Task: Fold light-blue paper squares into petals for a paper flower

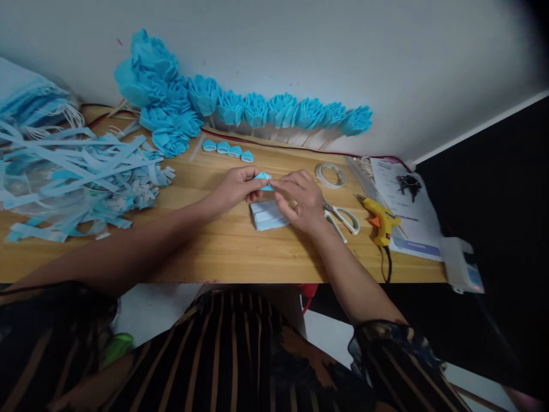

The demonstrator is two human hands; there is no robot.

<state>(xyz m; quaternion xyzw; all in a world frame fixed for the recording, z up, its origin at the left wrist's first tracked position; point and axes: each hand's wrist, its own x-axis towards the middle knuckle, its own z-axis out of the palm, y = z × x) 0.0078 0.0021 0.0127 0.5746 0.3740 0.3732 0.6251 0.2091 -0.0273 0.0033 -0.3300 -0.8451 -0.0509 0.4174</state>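
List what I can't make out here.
In the head view:
Blue piece: partly covered by the left hand.
Folded stack: right end hidden behind the right hand.
Scissors: blade tips hidden by the same hand.
Printed sheet: text too small.
Strip pile: cut off at left edge.

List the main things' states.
Small blue folded piece: pinched in left hand, right hand touching
Pale pleated stack: flat
White-handled metal scissors: handles spread
Yellow glue gun: on its side
Round clear tape roll: flat
Bright-blue layered flowers: ranged along wall
Four blue folded pieces: lined up
Pale-blue cut strips: tangled
White printed sheet: flat, beneath black keys
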